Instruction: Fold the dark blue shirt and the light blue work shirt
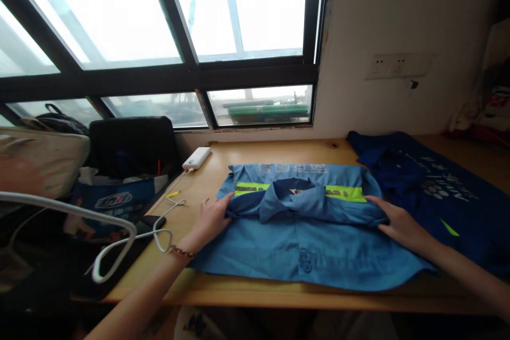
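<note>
A light blue work shirt lies on the wooden table in front of me. Its upper part is folded over, with the collar in the middle and a neon yellow-green band behind it. White lettering runs along the far edge. My left hand, with a beaded bracelet at the wrist, grips the left side of the fold. At the right side of the fold, my right hand has its thumb and fingers closed on the fabric. Fingertips of both hands are partly hidden by the cloth.
Dark blue garments with white print lie at the right. A white power bank with a white cable sits at the table's back left. Beyond the left edge are a black chair and bags. A window and wall sockets are behind.
</note>
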The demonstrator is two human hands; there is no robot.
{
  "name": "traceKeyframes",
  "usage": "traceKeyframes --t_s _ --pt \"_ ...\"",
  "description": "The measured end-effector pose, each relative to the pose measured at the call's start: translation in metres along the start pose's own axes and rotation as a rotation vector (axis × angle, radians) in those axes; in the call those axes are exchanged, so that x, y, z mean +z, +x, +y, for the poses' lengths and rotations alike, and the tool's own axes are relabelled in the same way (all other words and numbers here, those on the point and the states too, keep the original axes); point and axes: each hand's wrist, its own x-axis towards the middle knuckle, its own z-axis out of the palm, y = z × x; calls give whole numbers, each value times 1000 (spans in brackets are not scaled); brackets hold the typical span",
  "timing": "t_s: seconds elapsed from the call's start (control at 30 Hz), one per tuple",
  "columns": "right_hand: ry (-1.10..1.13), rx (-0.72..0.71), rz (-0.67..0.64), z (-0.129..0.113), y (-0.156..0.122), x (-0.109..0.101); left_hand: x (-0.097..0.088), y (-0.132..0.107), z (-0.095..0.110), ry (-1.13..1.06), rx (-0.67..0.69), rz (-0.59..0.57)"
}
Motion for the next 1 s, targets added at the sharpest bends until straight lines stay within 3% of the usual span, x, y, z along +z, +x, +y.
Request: traceKeyframes --t_s 0.1,0.2,0.3,0.37,0.5,0.6,0.67,0.8,0.9,1.0 --pt "-362 -164 9 -17 -9 9 -3 -6 22 232 136 80" --pt "-612 -242 77 -35 4 13 -3 4 47 332 287 88" --pt "-598 -243 -4 -45 20 15 0 16 63 332 324 -18" --pt "-497 -161 -69 -47 28 8 -5 22 67 317 316 -38" --pt "-262 15 -50 -51 29 -32 -36 15 64 277 340 54" --pt "-181 -4 -54 -60 5 -55 -55 -11 54 254 373 69" --pt "-230 -73 -90 -66 -20 -51 -54 -34 46 239 419 11" --pt "-444 -254 -88 -75 -65 -17 -33 -74 37 233 523 -113" --pt "-522 -389 -28 -84 -77 1 -22 -88 34 240 481 -116" --pt "-483 -471 -66 -94 -78 2 -21 -92 31 256 428 -100"
